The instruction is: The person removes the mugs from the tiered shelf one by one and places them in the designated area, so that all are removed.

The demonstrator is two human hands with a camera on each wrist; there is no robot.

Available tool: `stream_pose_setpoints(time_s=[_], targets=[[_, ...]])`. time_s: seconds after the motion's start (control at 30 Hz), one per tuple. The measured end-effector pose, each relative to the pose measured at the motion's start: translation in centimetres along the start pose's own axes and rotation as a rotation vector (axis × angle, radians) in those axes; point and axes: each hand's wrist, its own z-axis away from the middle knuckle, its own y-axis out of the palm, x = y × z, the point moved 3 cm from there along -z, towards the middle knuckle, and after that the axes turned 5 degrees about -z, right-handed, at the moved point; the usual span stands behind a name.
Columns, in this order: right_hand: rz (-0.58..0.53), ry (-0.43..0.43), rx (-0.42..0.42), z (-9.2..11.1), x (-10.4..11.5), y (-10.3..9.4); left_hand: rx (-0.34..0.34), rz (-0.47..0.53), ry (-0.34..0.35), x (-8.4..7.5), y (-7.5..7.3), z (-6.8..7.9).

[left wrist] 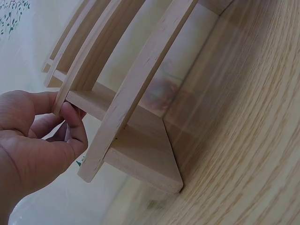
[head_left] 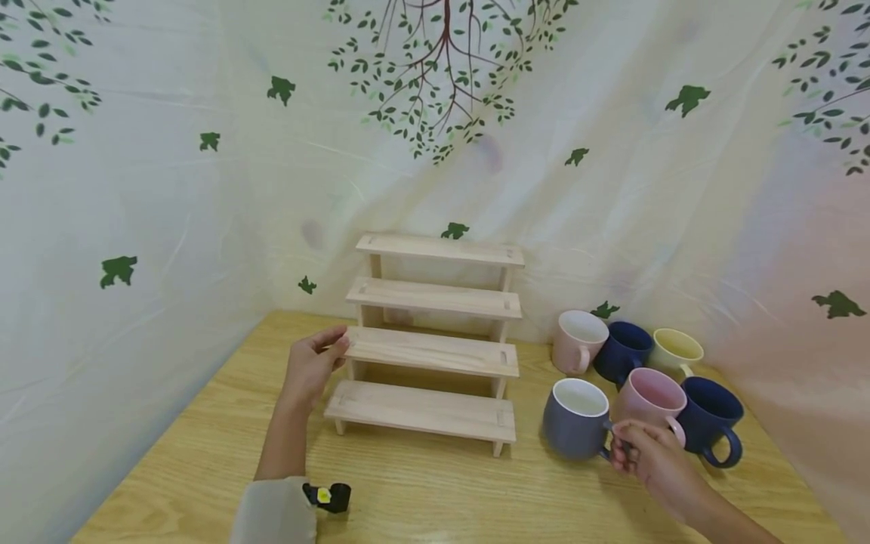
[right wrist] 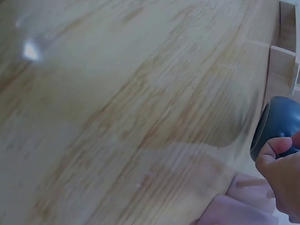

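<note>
A four-step wooden display rack [head_left: 428,351] stands on the table. My left hand [head_left: 311,370] pinches the left end of its second step from the bottom; in the left wrist view, thumb and fingers [left wrist: 75,126] close about that board's edge. To the right of the rack is a grey-blue mug [head_left: 574,431] with a white inside, upright. My right hand [head_left: 652,461] grips its handle, thumb on top. Whether the mug's base touches the table, I cannot tell. The right wrist view shows the same mug [right wrist: 279,122] at its right edge, partly cut off.
Several other mugs crowd the right side: a pale pink mug [head_left: 574,351], a navy mug [head_left: 621,351], a yellow mug [head_left: 677,347], a pink mug [head_left: 649,397] and another navy mug [head_left: 710,412]. A patterned cloth [head_left: 204,204] hangs behind the wooden table [head_left: 421,499].
</note>
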Motion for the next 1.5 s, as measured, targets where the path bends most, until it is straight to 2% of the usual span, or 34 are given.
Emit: stream_pose_setpoints(time_s=[0.3, 0.4, 0.53, 0.9, 1.03, 1.13, 1.4, 1.5], targets=[[0.067, 0.031, -0.186, -0.9, -0.6, -0.4, 0.009, 0.004, 0.006, -0.1, 0.0, 0.0], [0.070, 0.009, -0.190, -1.1, -0.8, -0.2, 0.006, 0.006, 0.007, -0.1, 0.0, 0.0], [0.078, -0.013, -0.140, -1.3, -0.9, -0.2, 0.006, 0.007, 0.011, -0.1, 0.1, 0.0], [0.261, 0.068, -0.118, -0.8, -0.9, -0.8, 0.004, 0.022, 0.009, 0.0, 0.1, -0.1], [0.270, 0.104, -0.147, -0.7, -1.0, -0.8, 0.002, 0.035, 0.016, 0.0, 0.1, -0.1], [0.266, 0.111, -0.199, -0.8, -1.0, -0.9, -0.001, 0.030, 0.012, 0.0, 0.1, -0.1], [0.197, 0.163, -0.254, -1.0, -1.2, -1.0, 0.001, 0.018, 0.011, 0.1, 0.0, -0.1], [0.202, 0.172, -0.302, -1.2, -1.3, -0.9, 0.001, 0.018, 0.009, 0.1, 0.0, -0.1]])
